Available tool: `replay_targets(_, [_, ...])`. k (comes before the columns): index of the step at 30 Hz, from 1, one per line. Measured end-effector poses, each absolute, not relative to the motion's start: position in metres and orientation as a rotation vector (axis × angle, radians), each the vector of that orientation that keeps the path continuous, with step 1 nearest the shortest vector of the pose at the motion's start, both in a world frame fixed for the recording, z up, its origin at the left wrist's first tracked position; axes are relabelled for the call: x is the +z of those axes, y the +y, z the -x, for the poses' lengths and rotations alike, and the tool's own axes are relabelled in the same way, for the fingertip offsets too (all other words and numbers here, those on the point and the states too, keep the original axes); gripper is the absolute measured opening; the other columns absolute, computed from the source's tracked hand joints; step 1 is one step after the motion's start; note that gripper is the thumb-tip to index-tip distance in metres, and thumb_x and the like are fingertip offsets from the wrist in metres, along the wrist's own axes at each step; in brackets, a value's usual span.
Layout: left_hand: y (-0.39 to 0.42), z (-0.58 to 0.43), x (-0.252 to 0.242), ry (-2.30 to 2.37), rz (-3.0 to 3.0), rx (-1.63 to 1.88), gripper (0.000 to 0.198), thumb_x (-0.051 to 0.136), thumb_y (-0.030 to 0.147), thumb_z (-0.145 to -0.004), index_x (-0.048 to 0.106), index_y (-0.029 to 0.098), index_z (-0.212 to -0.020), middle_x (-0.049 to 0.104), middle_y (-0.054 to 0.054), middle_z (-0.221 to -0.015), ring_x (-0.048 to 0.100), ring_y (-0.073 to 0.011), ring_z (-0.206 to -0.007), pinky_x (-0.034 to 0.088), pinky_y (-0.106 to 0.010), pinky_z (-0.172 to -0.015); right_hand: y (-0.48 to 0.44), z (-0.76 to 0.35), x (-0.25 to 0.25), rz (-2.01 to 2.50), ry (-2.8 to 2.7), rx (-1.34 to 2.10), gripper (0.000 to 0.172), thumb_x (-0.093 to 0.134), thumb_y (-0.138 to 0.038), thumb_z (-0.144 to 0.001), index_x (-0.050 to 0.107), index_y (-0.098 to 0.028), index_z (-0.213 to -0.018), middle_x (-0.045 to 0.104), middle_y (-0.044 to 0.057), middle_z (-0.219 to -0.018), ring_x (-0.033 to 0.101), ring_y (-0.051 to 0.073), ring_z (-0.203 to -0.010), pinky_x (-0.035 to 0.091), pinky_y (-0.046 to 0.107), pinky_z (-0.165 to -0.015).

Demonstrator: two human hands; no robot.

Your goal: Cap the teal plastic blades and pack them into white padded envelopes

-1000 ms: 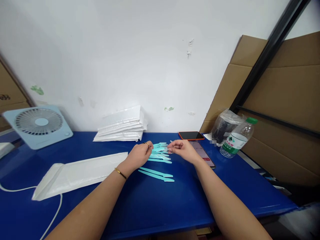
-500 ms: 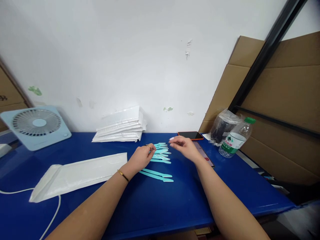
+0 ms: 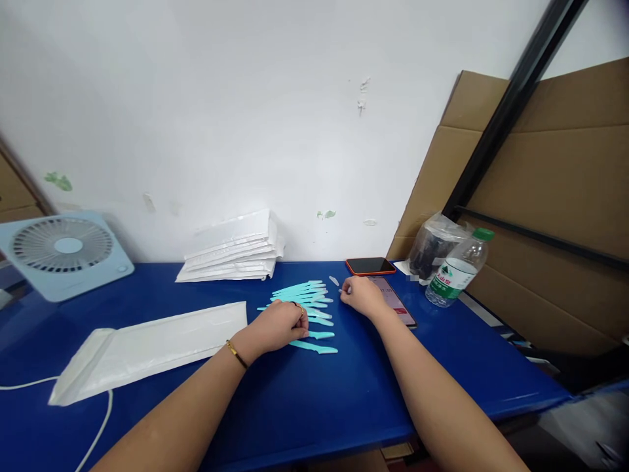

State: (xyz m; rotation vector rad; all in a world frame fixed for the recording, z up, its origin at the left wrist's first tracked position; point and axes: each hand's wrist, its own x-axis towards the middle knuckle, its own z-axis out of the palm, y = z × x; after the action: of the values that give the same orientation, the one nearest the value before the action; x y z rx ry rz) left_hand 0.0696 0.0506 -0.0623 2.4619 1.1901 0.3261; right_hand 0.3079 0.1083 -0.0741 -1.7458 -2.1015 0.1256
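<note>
Here, the left hand (image 3: 281, 323) lies over the handles of the nearer turquoise razors (image 3: 299, 292) on the desk (image 3: 358, 400), fingers drawn together; grip cannot be told. Long axes run crosswise, heads rightward; left hand nearer. Right hand (image 3: 364, 298), past the heads, appears to pinch a small clear piece (image 3: 341, 291). Counts, left to right: one fan (image 3: 69, 246), one white envelope (image 3: 167, 341), one pouch stack (image 3: 236, 252), at least six razors (overlapping), one loose clear sliver (image 3: 334, 280), two phones (image 3: 371, 265), one bottle (image 3: 453, 275).

Fan (image 3: 63, 252) cut off at left edge; turquoise tools (image 3: 322, 335) partly hidden by left hand (image 3: 279, 324).
</note>
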Motion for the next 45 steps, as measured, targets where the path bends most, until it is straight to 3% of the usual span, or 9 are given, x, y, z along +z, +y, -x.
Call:
replay_targets(5, [0.057,-0.065,-0.062,1.249,-2.201,0.623,0.022,0.033,0.035,-0.087,0.049,0.022,-0.085,0.056,0.003,-0.068,0.049,-0.0116,-0.059,0.032,-0.022,-0.055,0.104,-0.307,-0.065,1.365,-1.909,0.53,0.019,0.051,-0.033,-0.077,0.061,-0.017,-0.081,0.064,0.002,-0.069,0.056,0.012,-0.054,0.041,0.022,-0.052])
replay_targets(8, [0.062,-0.061,-0.062,1.354,-2.198,0.714,0.03,0.03,0.041,-0.088,0.048,0.021,-0.076,0.051,0.004,-0.063,0.046,-0.0117,-0.057,0.031,-0.023,-0.055,0.097,-0.302,-0.06,1.131,-1.853,0.808,0.027,0.054,-0.04,-0.077,0.062,-0.016,-0.089,0.065,0.004,-0.074,0.059,0.013,-0.059,0.046,0.024,-0.057])
replay_targets(12, [0.067,-0.059,-0.06,1.438,-2.2,0.703,0.04,0.028,0.046,-0.088,0.047,0.019,-0.066,0.055,0.001,-0.064,0.05,-0.0133,-0.061,0.032,-0.025,-0.058,0.087,-0.295,-0.053,0.916,-1.836,0.966,0.028,0.058,-0.038,-0.076,0.063,-0.015,-0.092,0.065,0.004,-0.076,0.062,0.015,-0.068,0.049,0.028,-0.066])
replay_targets(27, [0.065,-0.061,-0.061,1.382,-2.24,0.712,0.044,0.024,0.048,-0.089,0.047,0.019,-0.066,0.052,0.002,-0.062,0.048,-0.0126,-0.058,0.031,-0.024,-0.056,0.068,-0.273,-0.052,0.827,-2.006,0.832,0.017,0.061,-0.032,-0.076,0.067,-0.019,-0.085,0.068,0.005,-0.086,0.062,0.017,-0.08,0.049,0.029,-0.072])
replay_targets(31, [0.062,-0.066,-0.064,1.454,-2.281,0.673,0.043,0.024,0.048,-0.09,0.05,0.019,-0.072,0.051,0.001,-0.062,0.046,-0.013,-0.057,0.031,-0.024,-0.055,0.076,-0.277,-0.055,0.845,-2.006,0.778,0.022,0.06,-0.032,-0.077,0.067,-0.02,-0.094,0.068,0.006,-0.095,0.062,0.018,-0.086,0.049,0.029,-0.075])
replay_targets(37, [0.058,-0.069,-0.062,1.482,-2.451,0.67,0.029,0.04,0.039,-0.085,0.057,0.021,-0.101,0.059,-0.006,-0.101,0.051,-0.0212,-0.096,0.036,-0.031,-0.08,0.113,-0.308,-0.073,1.299,-1.89,0.22,0.026,0.047,-0.023,-0.083,0.065,-0.018,-0.1,0.066,0.007,-0.103,0.059,0.019,-0.095,0.045,0.033,-0.086])
replay_targets(39, [0.054,-0.069,-0.057,1.427,-2.485,0.653,0.028,0.049,0.039,-0.08,0.058,0.023,-0.1,0.058,-0.005,-0.103,0.05,-0.0218,-0.099,0.036,-0.032,-0.084,0.121,-0.309,-0.084,1.368,-2.015,0.169,0.03,0.045,-0.022,-0.083,0.062,-0.018,-0.108,0.063,0.008,-0.111,0.056,0.019,-0.103,0.042,0.033,-0.092])
replay_targets(42, [0.048,-0.068,-0.054,1.188,-2.52,0.464,0.026,0.061,0.041,-0.07,0.062,0.025,-0.091,0.06,-0.002,-0.094,0.054,-0.0181,-0.084,0.039,-0.027,-0.073,0.127,-0.304,-0.094,1.433,-2.196,0.121,0.032,0.047,-0.023,-0.083,0.061,-0.019,-0.111,0.061,0.007,-0.116,0.054,0.019,-0.108,0.039,0.031,-0.095])
replay_targets(45, [0.045,-0.067,-0.057,1.07,-2.468,0.264,0.024,0.066,0.042,-0.065,0.064,0.024,-0.082,0.061,0.0,-0.083,0.054,-0.0154,-0.071,0.037,-0.024,-0.059,0.128,-0.3,-0.095,1.595,-2.243,0.028,0.027,0.047,-0.018,-0.081,0.067,-0.021,-0.099,0.067,0.006,-0.101,0.061,0.018,-0.096,0.043,0.027,-0.086])
